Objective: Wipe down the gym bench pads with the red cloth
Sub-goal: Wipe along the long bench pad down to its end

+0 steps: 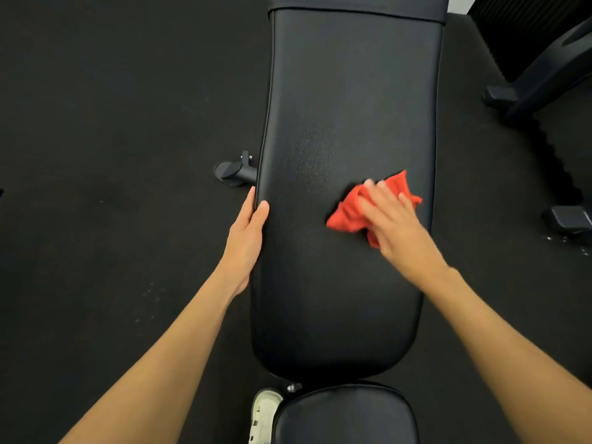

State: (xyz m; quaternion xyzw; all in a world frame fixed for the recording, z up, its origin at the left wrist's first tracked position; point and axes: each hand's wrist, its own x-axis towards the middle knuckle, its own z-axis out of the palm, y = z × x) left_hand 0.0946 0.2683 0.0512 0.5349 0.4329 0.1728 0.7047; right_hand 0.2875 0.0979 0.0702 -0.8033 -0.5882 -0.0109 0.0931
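Observation:
A long black back pad [346, 100] of the gym bench runs away from me down the middle of the view. A shorter black seat pad [347, 418] lies nearest me, below it. The crumpled red cloth [347, 213] rests on the right half of the back pad. My right hand [395, 224] lies flat on top of the cloth, fingers spread and blurred, pressing it to the pad. My left hand [248, 232] holds the pad's left edge, thumb on top and fingers down the side.
Dark rubber flooring [112, 155] surrounds the bench. A black bench foot [235, 171] sticks out at the left under the pad. Black legs of another machine [544, 78] stand at the right. A pale shoe [264, 415] shows beside the seat pad.

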